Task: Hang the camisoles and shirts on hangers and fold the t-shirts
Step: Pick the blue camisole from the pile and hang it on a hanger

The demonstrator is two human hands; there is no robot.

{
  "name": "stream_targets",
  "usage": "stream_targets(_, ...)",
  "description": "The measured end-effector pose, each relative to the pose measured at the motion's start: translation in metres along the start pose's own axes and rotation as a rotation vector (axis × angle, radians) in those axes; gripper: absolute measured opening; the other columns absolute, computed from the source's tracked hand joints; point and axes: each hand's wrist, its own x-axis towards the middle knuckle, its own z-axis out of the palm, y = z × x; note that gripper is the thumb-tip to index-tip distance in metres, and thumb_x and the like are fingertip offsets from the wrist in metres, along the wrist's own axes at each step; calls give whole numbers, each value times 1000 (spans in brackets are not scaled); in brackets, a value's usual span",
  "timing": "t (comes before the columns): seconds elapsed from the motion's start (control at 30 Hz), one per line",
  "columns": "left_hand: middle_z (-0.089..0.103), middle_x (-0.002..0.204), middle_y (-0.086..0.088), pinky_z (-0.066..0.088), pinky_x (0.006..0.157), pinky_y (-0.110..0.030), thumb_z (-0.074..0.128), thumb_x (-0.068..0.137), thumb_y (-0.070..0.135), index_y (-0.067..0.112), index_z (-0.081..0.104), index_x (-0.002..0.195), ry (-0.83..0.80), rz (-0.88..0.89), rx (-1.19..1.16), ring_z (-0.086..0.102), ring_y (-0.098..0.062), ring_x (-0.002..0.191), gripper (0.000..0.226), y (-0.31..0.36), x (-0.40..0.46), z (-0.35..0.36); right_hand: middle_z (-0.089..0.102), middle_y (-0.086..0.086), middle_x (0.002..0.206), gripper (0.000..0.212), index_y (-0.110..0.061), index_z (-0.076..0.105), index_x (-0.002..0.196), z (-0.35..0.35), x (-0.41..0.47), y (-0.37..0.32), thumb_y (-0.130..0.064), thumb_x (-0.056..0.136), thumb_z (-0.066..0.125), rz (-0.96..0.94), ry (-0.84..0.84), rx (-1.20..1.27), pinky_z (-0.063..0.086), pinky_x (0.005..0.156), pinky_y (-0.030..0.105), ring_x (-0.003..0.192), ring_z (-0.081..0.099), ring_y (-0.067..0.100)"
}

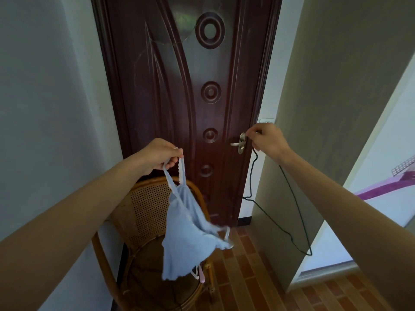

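Observation:
A light blue camisole (188, 234) hangs by its thin straps from my left hand (160, 157), which grips the straps in front of the dark wooden door. My right hand (266, 139) pinches a thin black wire hanger (292, 212) right at the silver door handle (240, 142). The hanger's wire dangles in a long loop below that hand, down along the wall corner. Under the camisole's hem, white and pink plastic hangers (198, 276) lie on the chair.
A rattan chair (143, 212) stands just below my left hand, against the dark carved door (179, 86). White walls flank the door. On the right an olive wall corner (314, 131) leads to a bright doorway. Brown floor tiles (258, 283) lie below.

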Motion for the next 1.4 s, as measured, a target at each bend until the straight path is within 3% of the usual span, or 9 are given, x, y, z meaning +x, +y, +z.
stream_targets(0.17,66,74,-7,56,55,-24,60,96,12,2,69,95,15,-65,-68,64,-13,59,13,-2,-4,0,41,-3,47,27,-14,74,76,-7,-7,-15,-6,87,51,39,113,447,33,49,23,42,35,7)
stream_targets(0.33,69,97,-16,61,58,-27,51,97,1,-2,65,105,42,-114,-247,69,-24,78,16,-5,-9,-12,26,-6,41,31,-9,66,68,-14,-7,-26,1,87,43,95,131,752,21,36,18,37,20,8)
stream_targets(0.5,69,100,-14,57,55,-21,55,94,-3,4,68,106,110,1,-291,71,-16,64,19,-19,-9,-32,22,-9,40,30,-11,57,73,-21,-1,-22,-2,92,37,162,120,1034,15,36,20,37,15,7)
stream_targets(0.7,71,100,-11,57,56,-18,59,91,-6,13,71,98,152,47,-247,71,-12,63,23,-33,-7,-46,21,-9,41,30,-14,52,72,-29,5,-18,-2,93,34,122,187,1150,13,36,19,36,13,7)
stream_targets(0.83,71,106,-13,59,64,-21,63,90,-1,13,72,99,108,36,-282,70,-15,76,19,-40,-6,-45,18,-9,42,29,-15,49,71,-38,12,-14,-3,93,33,116,231,1283,12,36,19,36,12,7)
stream_targets(1.03,72,106,-11,57,62,-21,65,88,-2,14,70,105,-10,66,-254,73,-15,75,24,-33,-10,-32,17,-9,43,28,-17,46,71,-43,21,-13,-6,93,32,136,264,1440,13,35,20,38,10,8)
stream_targets(1.2,70,99,15,45,67,-19,75,83,21,33,69,102,-36,109,24,64,-3,90,24,-26,-11,-28,16,-9,44,28,-18,46,71,-50,25,-16,-8,93,34,147,299,1517,14,36,20,39,9,9)
stream_targets(1.33,69,103,13,46,90,-17,79,77,14,32,71,96,-45,190,25,62,-2,102,27,-29,-9,-30,15,-9,45,27,-19,44,70,-51,26,-14,-7,93,35,194,344,1637,11,37,20,40,9,9)
stream_targets(1.4,70,100,13,48,87,-14,78,78,8,29,72,95,-38,218,-11,65,1,95,27,-29,-10,-31,14,-9,45,28,-20,43,69,-49,26,-10,-7,92,35,225,359,1690,11,36,20,39,9,9)
